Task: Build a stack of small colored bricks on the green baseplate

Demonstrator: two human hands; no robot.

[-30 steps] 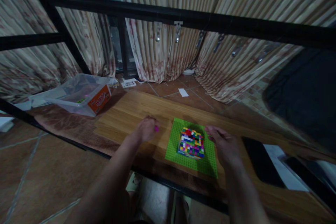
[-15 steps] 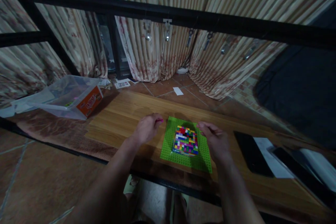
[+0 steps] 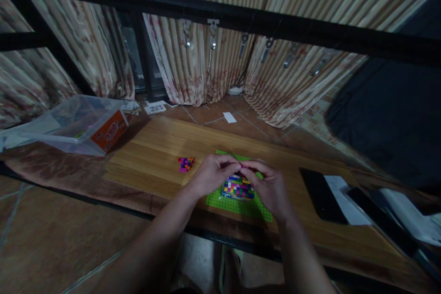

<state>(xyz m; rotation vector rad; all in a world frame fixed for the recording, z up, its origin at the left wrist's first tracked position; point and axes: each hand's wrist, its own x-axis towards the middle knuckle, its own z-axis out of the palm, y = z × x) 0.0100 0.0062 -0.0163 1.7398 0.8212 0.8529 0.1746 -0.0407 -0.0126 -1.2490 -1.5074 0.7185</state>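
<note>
Over the far part of a multicoloured block build (image 3: 237, 189), my left hand (image 3: 214, 175) and my right hand (image 3: 268, 183) meet at their fingertips. Both hands are closed in a pinch on a small pink toy brick (image 3: 242, 166), mostly covered by the fingers. Beneath them the build stands on a green studded baseplate (image 3: 223, 203), its back portion hidden by my hands. To the left of my left hand, a small pile of loose purple, orange, red and pink bricks (image 3: 186, 164) lies on the wooden tabletop (image 3: 148, 151).
A clear plastic bin (image 3: 77, 124) with an orange label stands at the left. On the right lie a black flat panel (image 3: 322, 195), white paper (image 3: 347, 202) and another dark, long object (image 3: 381, 220). A black metal rail (image 3: 227, 11) with hanging clips crosses in front of the curtains.
My left hand has moved right with the pink brick, uncovering the loose brick pile. The right hand has come in leftward, and the fingertips now meet above the build.
</note>
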